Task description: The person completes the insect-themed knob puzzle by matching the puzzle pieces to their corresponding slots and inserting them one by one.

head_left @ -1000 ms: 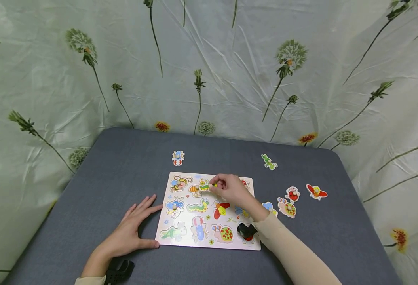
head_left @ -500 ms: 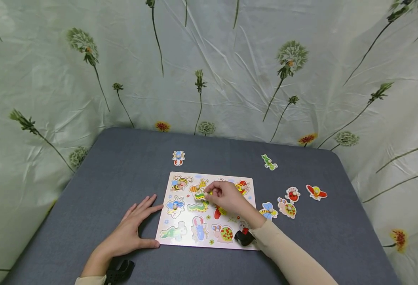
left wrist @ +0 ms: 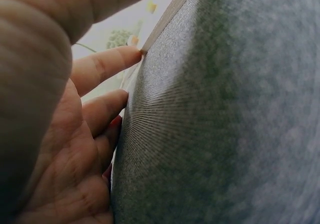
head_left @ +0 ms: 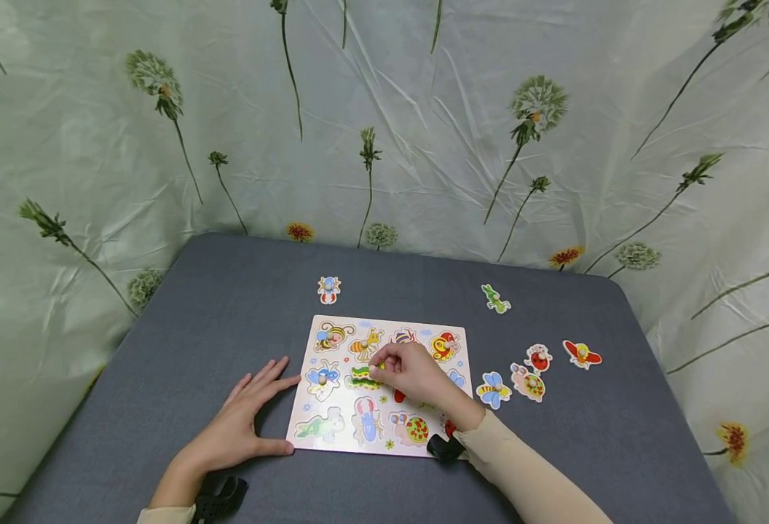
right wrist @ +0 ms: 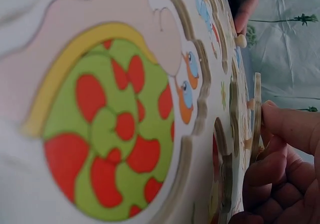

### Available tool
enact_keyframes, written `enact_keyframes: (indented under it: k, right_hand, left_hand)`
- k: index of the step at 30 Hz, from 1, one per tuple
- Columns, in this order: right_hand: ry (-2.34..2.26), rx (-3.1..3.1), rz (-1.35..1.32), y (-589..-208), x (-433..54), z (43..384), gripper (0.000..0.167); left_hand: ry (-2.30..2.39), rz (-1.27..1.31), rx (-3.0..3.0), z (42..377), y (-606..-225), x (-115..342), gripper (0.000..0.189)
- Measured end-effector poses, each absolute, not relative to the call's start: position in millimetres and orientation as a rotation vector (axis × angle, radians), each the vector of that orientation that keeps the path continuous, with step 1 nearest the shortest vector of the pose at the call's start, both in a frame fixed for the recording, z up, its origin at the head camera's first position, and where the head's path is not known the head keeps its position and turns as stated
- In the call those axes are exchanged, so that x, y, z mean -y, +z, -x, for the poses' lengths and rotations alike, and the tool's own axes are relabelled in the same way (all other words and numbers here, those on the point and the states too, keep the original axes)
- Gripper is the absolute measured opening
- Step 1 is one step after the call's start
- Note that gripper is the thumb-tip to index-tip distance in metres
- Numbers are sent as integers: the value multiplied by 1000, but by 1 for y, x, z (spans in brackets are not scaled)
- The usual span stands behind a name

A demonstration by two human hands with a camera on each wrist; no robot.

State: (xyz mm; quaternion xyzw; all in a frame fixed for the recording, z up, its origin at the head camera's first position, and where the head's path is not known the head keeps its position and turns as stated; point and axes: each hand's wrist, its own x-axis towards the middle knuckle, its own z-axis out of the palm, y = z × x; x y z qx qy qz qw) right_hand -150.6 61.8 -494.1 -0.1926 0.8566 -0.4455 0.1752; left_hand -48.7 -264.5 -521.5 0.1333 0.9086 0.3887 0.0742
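Two hands were busy at a pink puzzle board [head_left: 384, 449] that lay flat on a dark gray surface [head_left: 240, 291]. The right hand [head_left: 412, 370] had its thumb and finger pinched on a little green caterpillar piece [head_left: 362, 372]. That piece was just over the caterpillar picture [head_left: 358, 385] in the middle row of the board. I could not tell if it touched the board.

The left hand [head_left: 245, 413] was spread out flat, with its fingers straight and holding nothing. Its thumb and pointing finger touched the left edge of the board.

A bee piece [head_left: 332, 338], an orange bug piece [head_left: 365, 345] and a butterfly piece [head_left: 445, 346] sat in the top row. A blue bug piece [head_left: 322, 380] sat below the bee.

Past the far edge of the board lay a blue and red beetle piece [head_left: 328, 290]. Farther right was a green grasshopper piece [head_left: 495, 299]. Right of the board were a blue-winged bee piece [head_left: 493, 391], a snail piece [head_left: 527, 383], a ladybug piece [head_left: 538, 357] and a red-winged bug piece [head_left: 582, 354]. The snail and the ladybug were close together. Behind everything hung a pale cloth [head_left: 424, 182] with flowers on it.
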Motion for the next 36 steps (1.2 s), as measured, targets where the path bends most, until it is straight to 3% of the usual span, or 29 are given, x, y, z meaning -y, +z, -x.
enact_keyframes:
  k: [36]
  right_hand:
    - [-1096,-2529,610,-494,-51,140,5]
  left_hand:
    - [1164,-412,-2722,49,-523,266,105]
